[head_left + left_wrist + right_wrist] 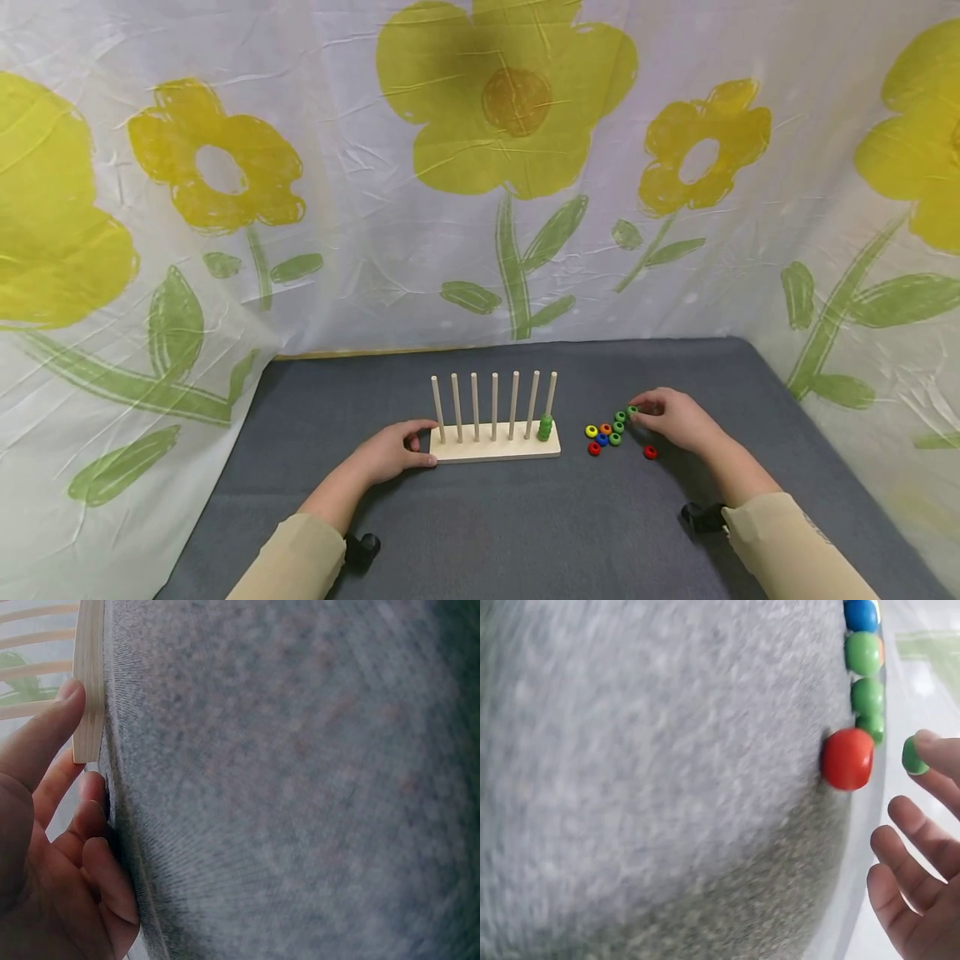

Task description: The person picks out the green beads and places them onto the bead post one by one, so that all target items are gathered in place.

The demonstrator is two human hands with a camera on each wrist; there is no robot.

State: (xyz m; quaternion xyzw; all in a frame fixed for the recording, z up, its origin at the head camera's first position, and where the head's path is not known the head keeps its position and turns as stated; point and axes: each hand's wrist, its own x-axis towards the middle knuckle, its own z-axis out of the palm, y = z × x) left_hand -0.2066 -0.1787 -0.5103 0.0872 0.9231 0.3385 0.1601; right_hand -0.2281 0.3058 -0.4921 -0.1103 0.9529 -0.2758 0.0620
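Observation:
A pale wooden peg stand (495, 450) with several upright rods is on the dark cloth. Green beads (545, 428) are stacked on its rightmost rod. My left hand (392, 451) grips the left end of the base; in the left wrist view the thumb (69, 694) presses the front edge and the index finger reaches behind it. To the right, my right hand (675, 417) pinches a green bead (913, 756) between thumb and index finger, raised off the cloth, while the other fingers are loosely bent. A loose red bead (649, 452) lies just below that hand.
Beside the stand's right end lies a cluster of loose beads: yellow (591, 431), orange (605, 429), blue (602, 440), red (594, 448) and several green (615, 439). A flower-printed white curtain (360, 250) encloses the table at the back and sides.

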